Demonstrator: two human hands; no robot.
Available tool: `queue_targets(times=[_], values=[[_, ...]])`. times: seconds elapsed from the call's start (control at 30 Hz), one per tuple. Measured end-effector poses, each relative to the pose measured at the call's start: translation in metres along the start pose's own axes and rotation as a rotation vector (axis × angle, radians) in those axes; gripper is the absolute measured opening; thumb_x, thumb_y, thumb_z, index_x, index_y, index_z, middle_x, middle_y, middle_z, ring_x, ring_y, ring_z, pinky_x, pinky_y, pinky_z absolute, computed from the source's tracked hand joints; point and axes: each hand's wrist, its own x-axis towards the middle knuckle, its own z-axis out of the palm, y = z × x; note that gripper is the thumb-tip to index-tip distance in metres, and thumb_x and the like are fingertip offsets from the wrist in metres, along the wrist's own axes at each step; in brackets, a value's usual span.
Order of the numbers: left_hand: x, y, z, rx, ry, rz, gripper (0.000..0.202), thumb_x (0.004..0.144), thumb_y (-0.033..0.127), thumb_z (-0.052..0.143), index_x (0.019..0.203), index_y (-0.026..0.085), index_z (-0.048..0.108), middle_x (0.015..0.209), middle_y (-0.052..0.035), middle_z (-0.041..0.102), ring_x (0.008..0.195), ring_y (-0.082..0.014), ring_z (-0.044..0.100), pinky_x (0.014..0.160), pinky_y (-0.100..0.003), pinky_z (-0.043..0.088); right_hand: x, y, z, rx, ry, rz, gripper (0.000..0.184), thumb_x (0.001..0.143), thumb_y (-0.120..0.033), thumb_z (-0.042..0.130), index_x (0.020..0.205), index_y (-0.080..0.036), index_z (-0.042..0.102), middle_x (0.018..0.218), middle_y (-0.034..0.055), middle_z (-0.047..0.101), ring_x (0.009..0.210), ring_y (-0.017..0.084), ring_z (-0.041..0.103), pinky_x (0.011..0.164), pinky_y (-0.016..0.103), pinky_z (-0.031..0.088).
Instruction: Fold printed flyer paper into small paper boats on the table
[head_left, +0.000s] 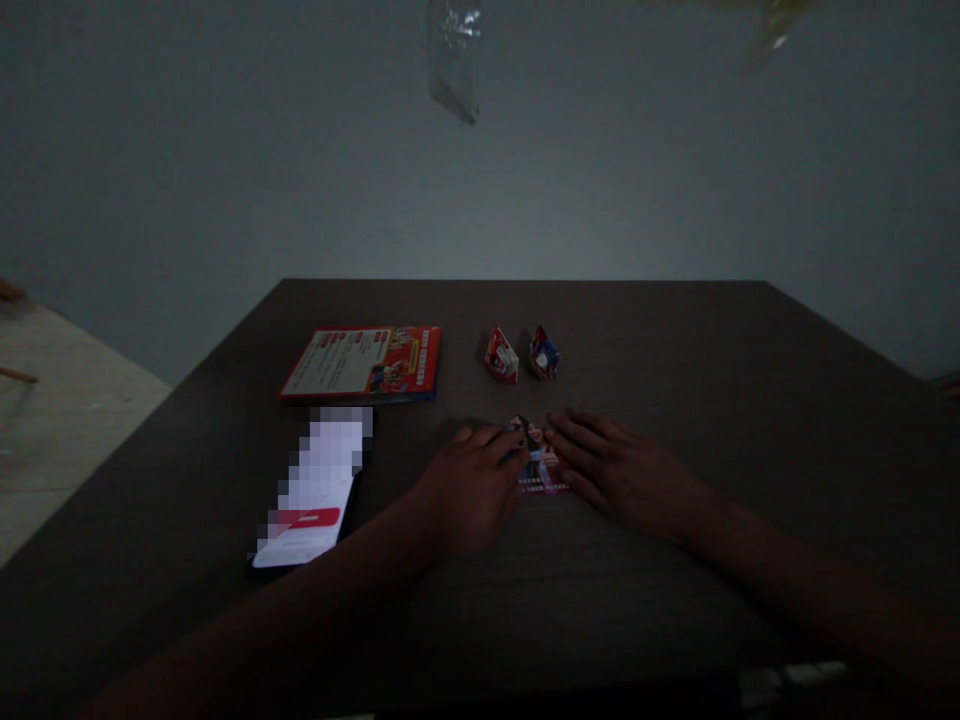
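A small printed sheet of paper [541, 480] with colourful pictures lies on the dark table [675, 340] between my two hands. My left hand [472, 490] rests on its left side, palm down, with the fingertips on the paper. On the opposite side my right hand [619, 465] lies flat, its fingers stretched out over the paper's right part. The fingers cover much of the sheet. Beyond it stand two little folded paper pieces, a red and white one [502, 357] and a blue and red one [544, 354].
At the back left lies a red booklet [360, 362] with printed text. In front of it is a phone [319, 500] with a lit screen, close to my left forearm. A clear plastic bag [454, 60] hangs before the grey wall [637, 170] behind the table.
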Motion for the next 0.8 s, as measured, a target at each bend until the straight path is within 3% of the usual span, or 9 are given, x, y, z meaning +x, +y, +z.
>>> queue_targets(times=[0.4, 0.63, 0.8], values=[[0.0, 0.0, 0.001, -0.016, 0.012, 0.005, 0.04, 0.092, 0.039, 0.041, 0.124, 0.018, 0.052, 0.13, -0.0115, 0.051, 0.116, -0.0273, 0.046, 0.092, -0.043, 0.035, -0.026, 0.007, 0.0, 0.006, -0.021, -0.011, 0.051, 0.093, -0.041, 0.042, 0.138, -0.017, 0.041, 0.143, 0.0123, 0.043, 0.13, 0.029, 0.04, 0.101, 0.047, 0.041], [0.002, -0.002, 0.001, -0.03, 0.002, 0.006, 0.042, 0.091, 0.045, 0.043, 0.122, 0.018, 0.054, 0.129, -0.0103, 0.053, 0.115, -0.0272, 0.047, 0.093, -0.043, 0.035, -0.007, 0.004, -0.01, 0.115, -0.025, -0.056, 0.061, 0.088, -0.046, 0.05, 0.138, -0.013, 0.041, 0.137, 0.0136, 0.049, 0.126, 0.029, 0.044, 0.102, 0.046, 0.041], [0.001, -0.003, 0.003, -0.048, 0.019, 0.007, 0.044, 0.092, 0.045, 0.042, 0.125, 0.018, 0.052, 0.134, -0.0091, 0.05, 0.117, -0.0265, 0.046, 0.094, -0.043, 0.035, 0.007, 0.002, -0.006, 0.201, 0.02, -0.198, 0.043, 0.091, -0.038, 0.05, 0.128, -0.018, 0.053, 0.136, 0.0093, 0.051, 0.123, 0.024, 0.048, 0.104, 0.042, 0.04]])
